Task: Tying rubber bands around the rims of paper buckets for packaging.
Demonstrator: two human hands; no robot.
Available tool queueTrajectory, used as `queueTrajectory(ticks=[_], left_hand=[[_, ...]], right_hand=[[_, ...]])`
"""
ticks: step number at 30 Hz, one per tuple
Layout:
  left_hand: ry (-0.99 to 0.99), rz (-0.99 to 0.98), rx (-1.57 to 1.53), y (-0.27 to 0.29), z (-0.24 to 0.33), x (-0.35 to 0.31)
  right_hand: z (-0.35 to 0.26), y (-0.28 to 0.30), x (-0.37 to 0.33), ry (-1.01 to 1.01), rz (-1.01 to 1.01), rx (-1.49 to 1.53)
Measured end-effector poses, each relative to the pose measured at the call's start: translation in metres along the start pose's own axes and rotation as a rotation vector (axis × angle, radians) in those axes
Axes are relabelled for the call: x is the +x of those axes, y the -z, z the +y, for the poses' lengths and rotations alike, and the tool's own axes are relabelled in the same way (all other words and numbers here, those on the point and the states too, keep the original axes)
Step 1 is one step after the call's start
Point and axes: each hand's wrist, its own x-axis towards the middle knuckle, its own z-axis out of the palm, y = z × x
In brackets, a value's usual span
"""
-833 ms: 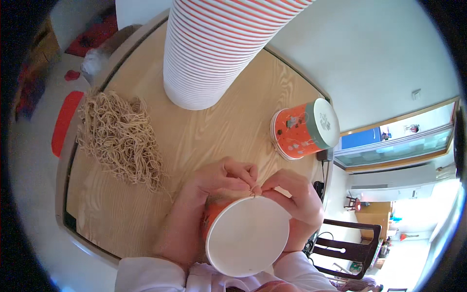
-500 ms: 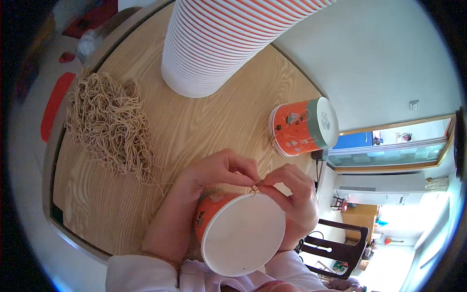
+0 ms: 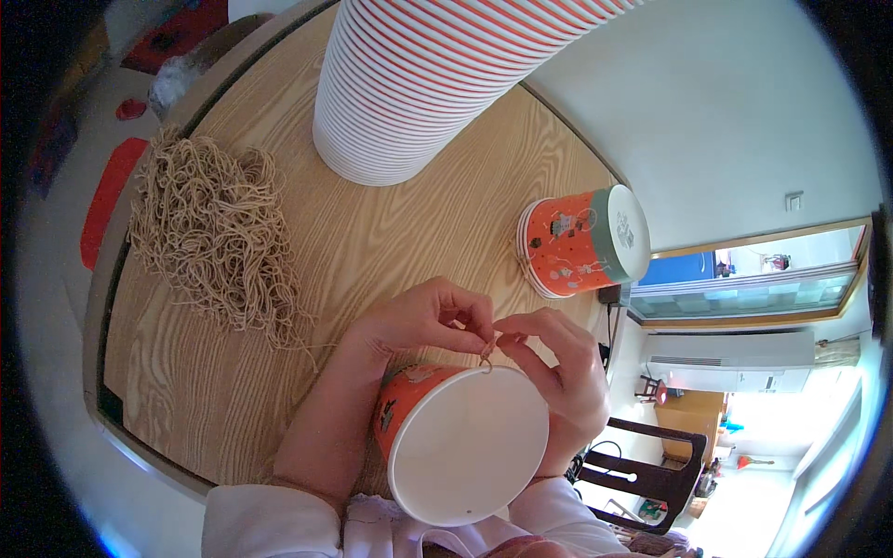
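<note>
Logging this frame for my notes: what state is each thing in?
Orange paper cup: tipped, white bottom facing the camera.
Left hand: pinching a string at the cup's rim.
Right hand: pinching the same string.
Second cup: on its side.
Cup stack: nested, standing.
String pile: loose, tangled.

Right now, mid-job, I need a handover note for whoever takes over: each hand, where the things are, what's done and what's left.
Left hand: fingertips pinched on a short bit of string at the rim of the paper cup.
Right hand: pinching the same string from the other side, palm against the cup's side.
The cup is tipped on its side at the table edge, white bottom toward the camera.
Pile of string lies to the left, tall cup stack behind, another cup on its side to the right.
Done: string is at the rim.
Left: whether it is tied cannot be told; check it.
</note>
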Motion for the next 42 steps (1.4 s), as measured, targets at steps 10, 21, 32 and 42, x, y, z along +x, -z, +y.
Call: queueTrajectory(ticks=[10,21,32,42], left_hand=[[0.016,0.071,-0.062,0.002,-0.002,-0.003],[0.081,0.107,-0.046,0.004,0.004,-0.007],[0.132,-0.019,0.021,0.005,0.015,-0.013],[0.141,0.104,0.051,-0.002,0.023,-0.010]], right_hand=[[0.002,0.003,-0.001,0.041,-0.053,-0.020],[0.007,0.009,0.001,0.119,-0.277,0.208],[-0.005,0.011,-0.014,-0.025,-0.101,0.216],[0.005,0.012,0.000,0.032,-0.285,0.290]])
